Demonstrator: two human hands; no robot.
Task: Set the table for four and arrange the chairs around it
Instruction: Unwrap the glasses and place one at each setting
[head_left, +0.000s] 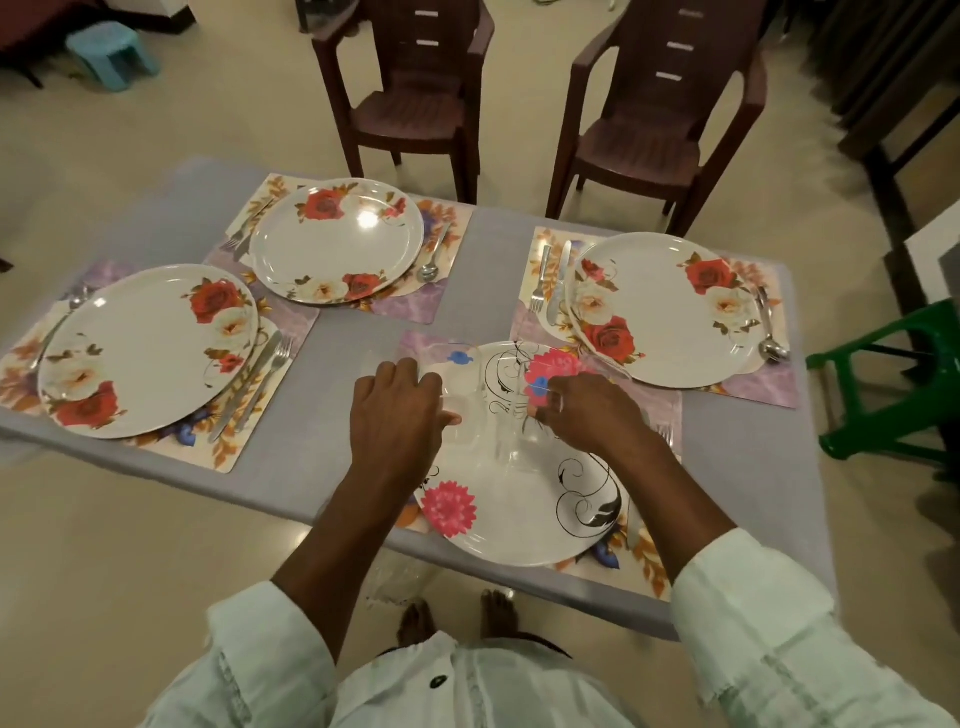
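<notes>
Both hands over near plate (519, 499): left hand (397, 410) and right hand (587, 415) each curled round a clear glass (535, 400), glasses side by side, upright

We list four plates (337, 241) of glossy white ware with printed flowers, lamp glare on one; printed placemats (249, 415) with a smooth, faintly shiny face; and metal cutlery (556, 283), polished and bright. We note two clear, transparent tumblers (535, 410) held over the near plate, and a matt grey table covering (478, 270). The two brown chairs (410, 98) look like moulded plastic, as does the green stool (893, 395); the sleeves (769, 623) are pale woven cloth with frayed cuffs.
</notes>
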